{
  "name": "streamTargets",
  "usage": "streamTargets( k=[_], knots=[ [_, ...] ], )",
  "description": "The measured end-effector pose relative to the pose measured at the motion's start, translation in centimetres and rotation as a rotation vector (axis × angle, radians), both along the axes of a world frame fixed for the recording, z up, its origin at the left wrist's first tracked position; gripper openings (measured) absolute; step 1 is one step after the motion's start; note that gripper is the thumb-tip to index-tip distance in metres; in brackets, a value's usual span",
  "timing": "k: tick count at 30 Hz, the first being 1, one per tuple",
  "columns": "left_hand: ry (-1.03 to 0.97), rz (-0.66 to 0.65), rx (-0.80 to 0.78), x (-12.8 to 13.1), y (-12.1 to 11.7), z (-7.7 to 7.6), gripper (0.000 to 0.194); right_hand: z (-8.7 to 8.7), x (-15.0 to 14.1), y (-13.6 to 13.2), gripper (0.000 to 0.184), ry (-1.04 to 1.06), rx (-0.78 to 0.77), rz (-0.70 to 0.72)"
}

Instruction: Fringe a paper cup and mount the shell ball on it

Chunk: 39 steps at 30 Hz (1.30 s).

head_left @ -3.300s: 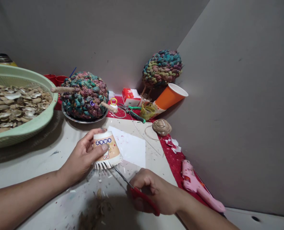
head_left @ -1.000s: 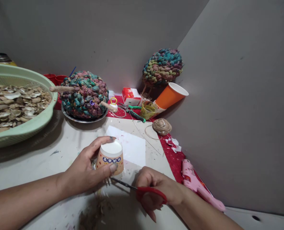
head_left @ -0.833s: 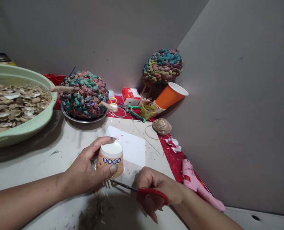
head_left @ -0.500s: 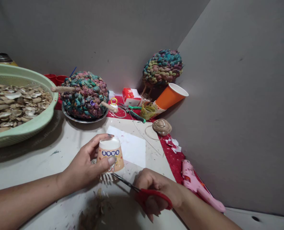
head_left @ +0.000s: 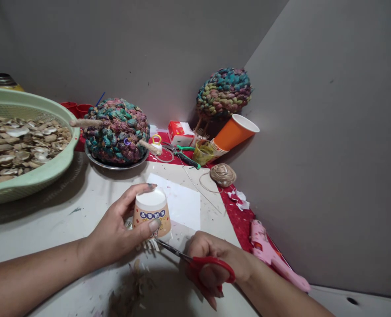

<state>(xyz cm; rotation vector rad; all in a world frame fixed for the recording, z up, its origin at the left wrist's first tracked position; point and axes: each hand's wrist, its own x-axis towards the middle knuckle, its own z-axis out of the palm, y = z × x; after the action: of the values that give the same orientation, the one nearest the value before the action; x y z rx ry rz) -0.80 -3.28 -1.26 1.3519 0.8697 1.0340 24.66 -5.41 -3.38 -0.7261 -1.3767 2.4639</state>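
My left hand [head_left: 129, 220] is closed round a small paper cup [head_left: 152, 211], held upside down, thumb on its printed side and fingertips by its white base. The cup's lower edge is cut into a fringe of narrow strips [head_left: 154, 245] that flare outward. In my right hand [head_left: 208, 259] is a pair of red-handled scissors [head_left: 213, 264], fingers through the loops. The dark blades reach left to the cup's fringed edge; whether they are fully closed cannot be made out. Below the cup, small scraps and shell bits [head_left: 136, 281] lie on the table.
A green basket [head_left: 58, 165] of peanut shells stands left. Behind are a colourful shell-covered ball [head_left: 116, 132] in a metal dish and a second such shape [head_left: 225, 92]. An orange paper cup [head_left: 233, 134], pliers [head_left: 187, 158], twine [head_left: 223, 175] and pink glue gun [head_left: 274, 259] line the right side.
The cup has tilted slightly, showing more of its white base and less of the fringe. The scissor handles have turned and shifted slightly in my right hand, blades still at the cup's edge.
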Motion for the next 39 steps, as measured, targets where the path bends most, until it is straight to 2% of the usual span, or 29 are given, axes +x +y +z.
streamTargets(
  k=[9,15,22,33,39],
  knots=[
    [0.046,0.062,0.077,-0.1,0.2,-0.2,0.052,0.7,-0.1,0.0,0.058,-0.055,-0.025,-0.014],
    [-0.006,0.061,0.029,-0.1,0.2,-0.5,0.052,0.2,0.1,-0.1,0.061,-0.027,0.051,-0.038],
    [-0.025,0.049,0.011,0.0,0.2,-0.5,0.050,-0.5,0.4,-0.5,0.061,-0.087,-0.045,-0.057],
    [0.047,0.015,0.102,-0.1,0.1,-0.3,0.048,0.4,0.0,0.0,0.059,-0.058,-0.052,0.010],
    [0.063,0.010,0.149,-0.3,0.0,-0.6,0.048,0.4,-0.2,0.0,0.059,-0.093,-0.069,-0.003]
  ],
)
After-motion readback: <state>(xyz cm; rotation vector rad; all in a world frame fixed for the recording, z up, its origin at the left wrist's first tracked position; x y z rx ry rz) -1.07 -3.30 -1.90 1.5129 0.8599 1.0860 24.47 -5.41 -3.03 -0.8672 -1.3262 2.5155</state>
